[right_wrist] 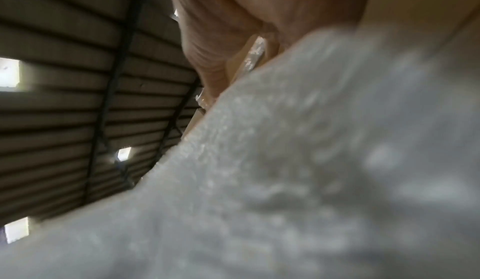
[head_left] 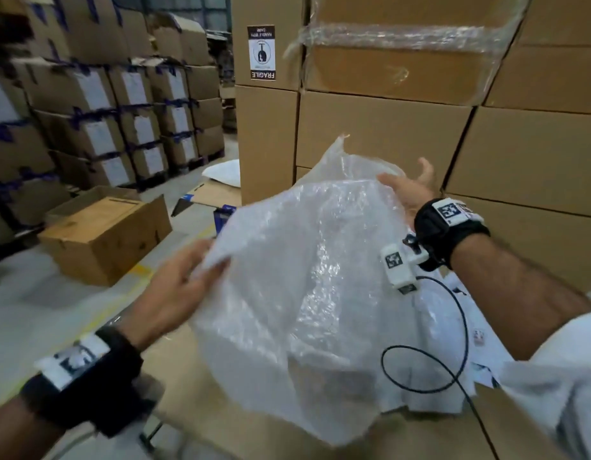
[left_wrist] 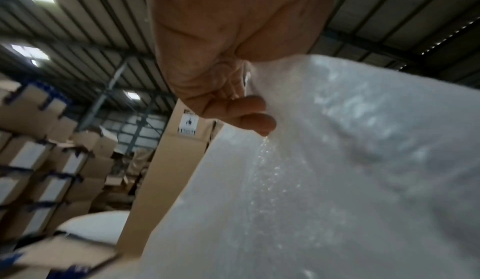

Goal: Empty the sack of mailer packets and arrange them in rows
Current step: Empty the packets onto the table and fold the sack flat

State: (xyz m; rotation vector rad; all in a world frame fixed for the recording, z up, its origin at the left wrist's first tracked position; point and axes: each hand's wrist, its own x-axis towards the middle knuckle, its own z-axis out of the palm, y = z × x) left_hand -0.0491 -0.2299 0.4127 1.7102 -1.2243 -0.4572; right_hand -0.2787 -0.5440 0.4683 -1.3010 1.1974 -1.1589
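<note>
The translucent white bubble-textured plastic sack (head_left: 307, 293) hangs above the brown cardboard surface (head_left: 194, 403). The left hand (head_left: 174, 290) pinches the sack's left edge, fingers curled on it. The right hand (head_left: 408, 190) grips the top right edge, though its fingers are partly hidden. White mailer packets (head_left: 453, 327) lie on the cardboard surface beneath the sack.

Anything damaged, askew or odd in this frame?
Yes. The FRAGILE label on the tall carton reads upside down, so that carton may be inverted. Stretch wrap on the neighbouring stack is torn and loose.
</note>
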